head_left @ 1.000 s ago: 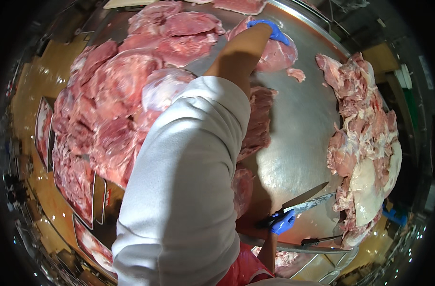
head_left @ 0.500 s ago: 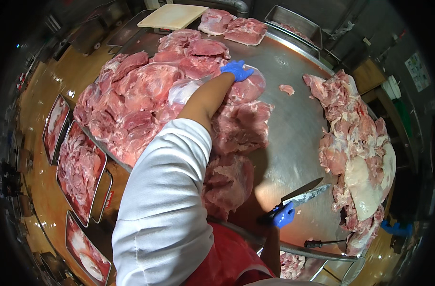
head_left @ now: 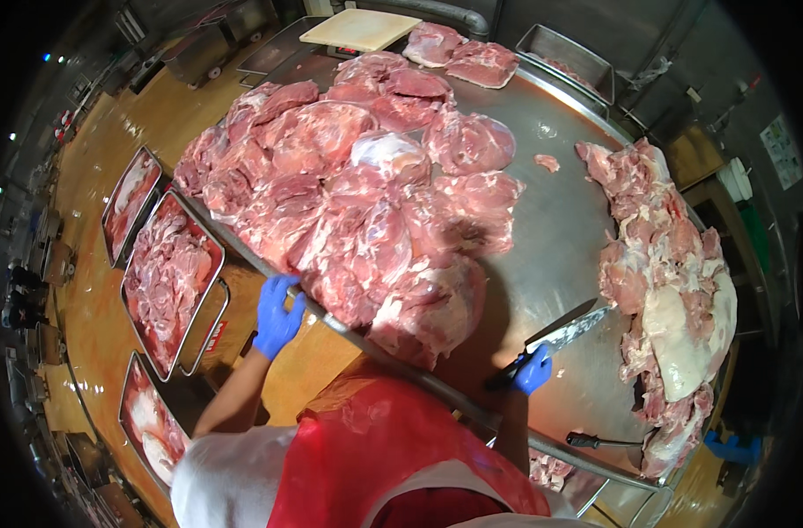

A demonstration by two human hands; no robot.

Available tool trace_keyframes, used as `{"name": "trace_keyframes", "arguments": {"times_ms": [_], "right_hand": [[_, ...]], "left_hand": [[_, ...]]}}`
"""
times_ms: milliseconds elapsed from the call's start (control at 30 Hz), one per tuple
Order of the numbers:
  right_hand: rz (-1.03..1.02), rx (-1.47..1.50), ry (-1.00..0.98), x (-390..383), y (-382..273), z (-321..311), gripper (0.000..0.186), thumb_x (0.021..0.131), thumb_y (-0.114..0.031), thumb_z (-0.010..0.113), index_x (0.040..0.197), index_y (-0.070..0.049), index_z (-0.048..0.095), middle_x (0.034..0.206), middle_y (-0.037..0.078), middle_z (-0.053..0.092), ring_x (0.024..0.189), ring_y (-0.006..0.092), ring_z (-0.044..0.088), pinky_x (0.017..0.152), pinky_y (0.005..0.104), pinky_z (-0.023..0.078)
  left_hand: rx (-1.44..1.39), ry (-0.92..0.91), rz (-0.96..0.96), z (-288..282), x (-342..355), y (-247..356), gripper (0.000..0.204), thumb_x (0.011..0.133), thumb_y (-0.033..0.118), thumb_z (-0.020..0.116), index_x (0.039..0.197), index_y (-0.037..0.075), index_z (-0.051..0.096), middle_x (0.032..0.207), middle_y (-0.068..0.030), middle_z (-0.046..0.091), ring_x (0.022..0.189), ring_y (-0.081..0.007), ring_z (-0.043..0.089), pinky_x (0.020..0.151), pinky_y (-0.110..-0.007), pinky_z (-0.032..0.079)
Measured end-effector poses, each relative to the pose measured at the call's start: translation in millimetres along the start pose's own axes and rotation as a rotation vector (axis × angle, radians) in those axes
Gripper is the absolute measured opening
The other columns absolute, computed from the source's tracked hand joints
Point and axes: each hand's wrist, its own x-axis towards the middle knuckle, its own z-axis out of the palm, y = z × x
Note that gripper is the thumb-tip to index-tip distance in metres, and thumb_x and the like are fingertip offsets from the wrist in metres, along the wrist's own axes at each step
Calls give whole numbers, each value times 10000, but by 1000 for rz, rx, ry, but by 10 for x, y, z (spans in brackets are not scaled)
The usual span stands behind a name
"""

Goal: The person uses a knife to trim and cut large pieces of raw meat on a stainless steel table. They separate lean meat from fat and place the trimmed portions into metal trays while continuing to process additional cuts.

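From the head camera, we see our right hand (head_left: 533, 371) closed around a dark-handled knife (head_left: 576, 331), its blade pointing up and to the right of the fingers. Our left hand (head_left: 280, 315) looks empty, fingers spread, just beside the steel table's rim (head_left: 331, 321). The spread of pork-like meat (head_left: 357, 233) lies above and to the right of that hand; a second heap (head_left: 639, 238) lies right of the knife hand.

To handle this well, we would keep the blade low, its edge turned from our free hand, with the grip firm on a handle that may be slick.

A dark strip runs alongside the bright blade; we cannot tell whether it is a second blade or a shadow. The palm hides part of the handle, and whether our left fingertips touch the rim is unclear.
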Motion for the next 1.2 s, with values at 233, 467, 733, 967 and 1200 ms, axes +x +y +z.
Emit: {"name": "trace_keyframes", "arguments": {"times_ms": [233,467,733,967,1200], "right_hand": [[-98,-76,-202,-173,-543,700,356,995,-314,603,820,-5,575,725,45,545,627,116,495,512,297,437],[-148,-81,-440,-684,-861,1219,251,990,-252,632,838,-53,614,769,-24,553,671,61,472,612,253,429],[-348,-172,-220,-1451,-484,1575,220,976,-214,643,986,6,654,854,10,637,771,80,546,703,274,466],[-410,-268,-27,-1902,-397,1727,242,976,-217,627,1024,21,634,874,51,637,797,123,555,737,315,473],[-431,-386,6,-1928,-295,1757,319,968,-286,617,1028,26,635,865,73,628,786,142,533,721,339,457]], "left_hand": [[-84,70,-497,-375,-1099,-528,288,810,68,662,1095,35,639,984,-145,583,901,-281,590,824,-377,494],[-265,39,-215,-75,-445,-896,286,809,66,681,1089,27,637,1045,-165,607,979,-328,587,908,-402,466],[-406,-29,-12,-199,531,-1686,183,836,65,676,1016,40,654,1004,-147,627,1000,-318,595,917,-398,465],[-327,-62,117,-525,1306,-2583,232,806,124,703,1020,49,653,1065,-166,611,1017,-327,575,913,-420,455],[196,-133,21,-783,2353,-4078,636,758,427,759,1269,86,594,1313,-246,522,1207,-410,497,1018,-487,416]]}}
